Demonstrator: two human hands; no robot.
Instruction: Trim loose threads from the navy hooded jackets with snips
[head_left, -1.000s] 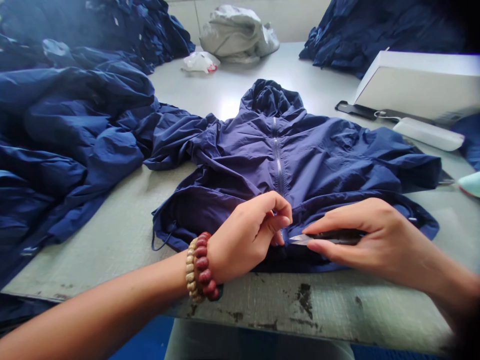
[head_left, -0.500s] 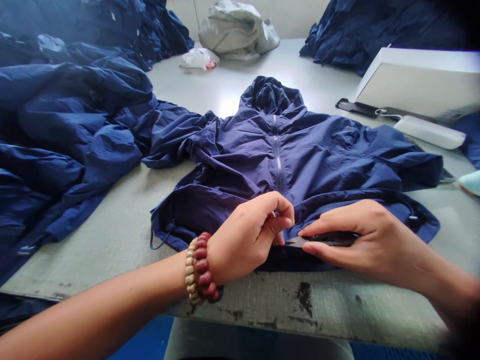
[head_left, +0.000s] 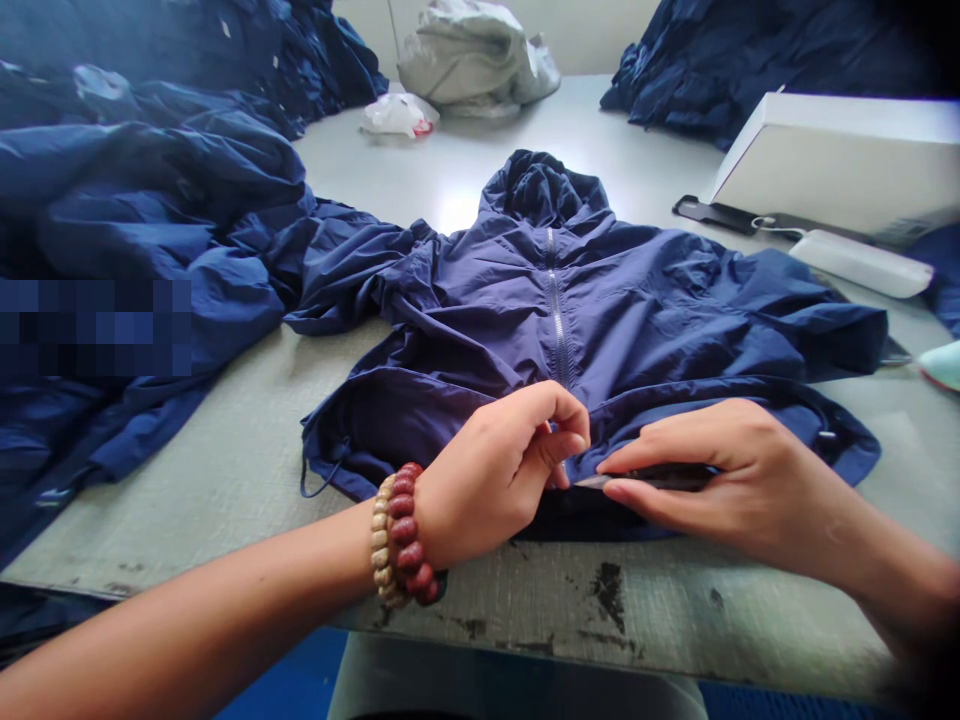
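Observation:
A navy hooded jacket lies flat on the grey table, zipped, hood away from me. My left hand, with a bead bracelet on its wrist, pinches the jacket's hem at the bottom of the zipper. My right hand is closed on a small thread snipper, whose metal tip lies against the hem right beside my left fingers.
A big heap of navy garments covers the left side, and another pile sits at the back right. A white box and a white device stand on the right. A grey bundle and plastic bag lie at the back.
The snipper's tip has slid left into the hem by my left fingers, so less blade shows. Both hands stay at the zipper's bottom end.

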